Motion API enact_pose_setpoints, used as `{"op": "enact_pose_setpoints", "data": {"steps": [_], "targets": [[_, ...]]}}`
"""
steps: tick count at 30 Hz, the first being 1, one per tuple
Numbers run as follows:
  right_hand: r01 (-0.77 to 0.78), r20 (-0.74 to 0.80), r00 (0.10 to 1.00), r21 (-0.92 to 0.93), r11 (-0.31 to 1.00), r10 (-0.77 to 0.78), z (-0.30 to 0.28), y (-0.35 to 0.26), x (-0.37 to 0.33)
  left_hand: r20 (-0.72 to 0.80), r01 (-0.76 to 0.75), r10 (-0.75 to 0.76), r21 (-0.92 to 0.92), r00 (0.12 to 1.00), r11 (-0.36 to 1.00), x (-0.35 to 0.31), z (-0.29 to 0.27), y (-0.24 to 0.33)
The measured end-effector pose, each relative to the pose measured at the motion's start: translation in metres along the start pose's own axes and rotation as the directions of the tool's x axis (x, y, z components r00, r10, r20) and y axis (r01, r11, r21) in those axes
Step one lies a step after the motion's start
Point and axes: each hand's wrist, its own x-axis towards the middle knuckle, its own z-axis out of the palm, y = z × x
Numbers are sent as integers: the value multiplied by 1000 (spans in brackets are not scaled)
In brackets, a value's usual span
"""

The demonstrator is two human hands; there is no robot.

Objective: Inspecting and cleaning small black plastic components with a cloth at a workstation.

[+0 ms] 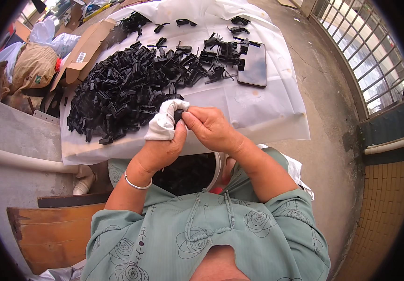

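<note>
My left hand [165, 146] has a white cloth [162, 122] wrapped over its fingers. Between its thumb and the cloth sits a small black part [178, 115], mostly hidden. My right hand [211, 127] pinches the same part from the other side, thumb and fingers closed. Both hands meet over the near edge of the table. Just beyond them lies a large heap of small black plastic parts [113, 93]. Looser black assemblies with thin prongs [220, 54] are scattered to the right of the heap.
A white sheet [276, 107] covers the table. At its right rests a dark-screened phone [253, 65]. Below the table edge, between my knees, stands a pale-rimmed bucket [218, 169] with dark contents. A cardboard box [82, 56] and bags [36, 63] crowd the left; a barred window [365, 51] is right.
</note>
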Motion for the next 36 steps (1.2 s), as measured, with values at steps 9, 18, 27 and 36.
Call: {"op": "enact_pose_setpoints", "data": {"steps": [9, 18, 27, 36], "targets": [[-222, -404, 909, -680, 699, -105, -48, 35, 36, -156, 3, 158, 719, 975, 695, 16, -32, -7], [-144, -245, 969, -576, 805, -2, -36, 38, 31, -50, 285, -291, -104, 955, 953, -4, -4, -22], [-99, 204, 979, 407, 908, 15, -36, 6, 1, 424, 529, -400, -825, 812, 200, -1, 4, -8], [-47, 209, 978, 106, 993, 24, -38, -1, 4, 245, 351, -309, -866, 919, 357, 2, -4, -5]]}}
